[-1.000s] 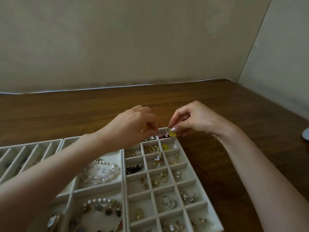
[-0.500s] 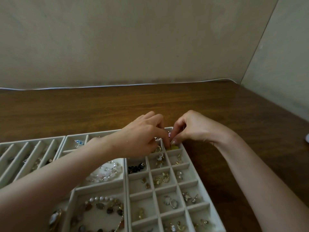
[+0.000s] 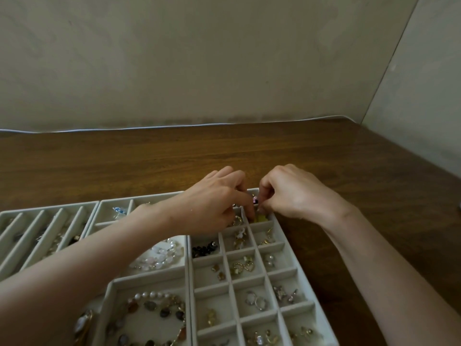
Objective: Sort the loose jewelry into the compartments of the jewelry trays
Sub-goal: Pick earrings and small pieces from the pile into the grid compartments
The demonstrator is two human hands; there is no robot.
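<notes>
A grey grid tray (image 3: 287,248) holds earrings and rings in small compartments. Both hands meet at its far right corner. My right hand (image 3: 294,196) has its fingers curled, and the fingertips pinch a yellow earring (image 3: 261,218) down in the second compartment from the far end. My left hand (image 3: 214,208) reaches over the tray with its index fingertip in that same compartment beside the yellow piece; its thumb is hidden. A small pink piece (image 3: 254,201) shows between the two hands in the corner compartment.
Left of the grid tray, a tray with larger compartments (image 3: 149,278) holds a pearl bracelet (image 3: 159,257) and a stone necklace (image 3: 154,308). A slotted tray (image 3: 37,221) lies at the far left. The brown wooden table (image 3: 224,151) runs back to the wall.
Both hands dropped from above the tray into its far right corner. The yellow earring went down with my right hand into the compartment. The view shifted slightly.
</notes>
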